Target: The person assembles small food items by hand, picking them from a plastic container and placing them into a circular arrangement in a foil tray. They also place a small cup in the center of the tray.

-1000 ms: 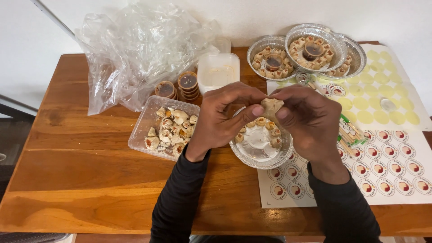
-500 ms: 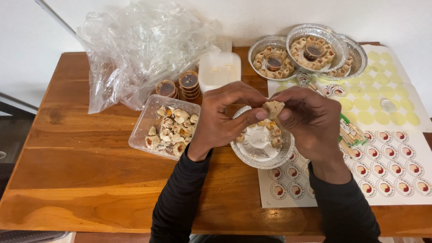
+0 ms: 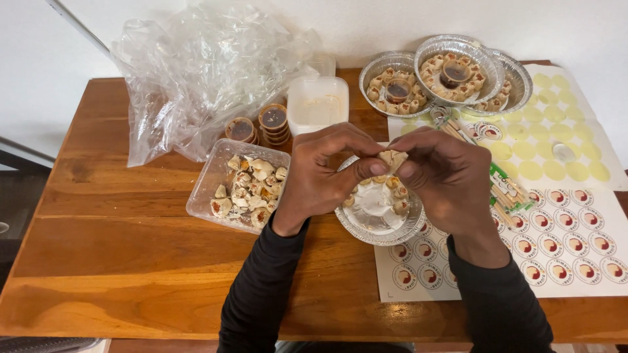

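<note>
My left hand (image 3: 324, 173) and my right hand (image 3: 451, 180) meet over a round foil tray (image 3: 379, 225) and pinch one small dumpling (image 3: 393, 159) between their fingertips. A few dumplings lie along the tray's far edge inside it, and its middle is bare. To the left of my left hand stands a clear plastic box (image 3: 206, 189) with several loose dumplings in it.
Three filled foil trays (image 3: 504, 68) with sauce cups stand at the back right. Small sauce cups (image 3: 273, 121), an empty white tub (image 3: 318, 104) and a crumpled plastic bag (image 3: 196, 72) sit at the back. Round sticker sheets (image 3: 569, 229) and wrapped chopsticks (image 3: 507, 193) lie on the right.
Both hands stay over the foil tray on the same dumpling; the fingers have shifted only slightly.
</note>
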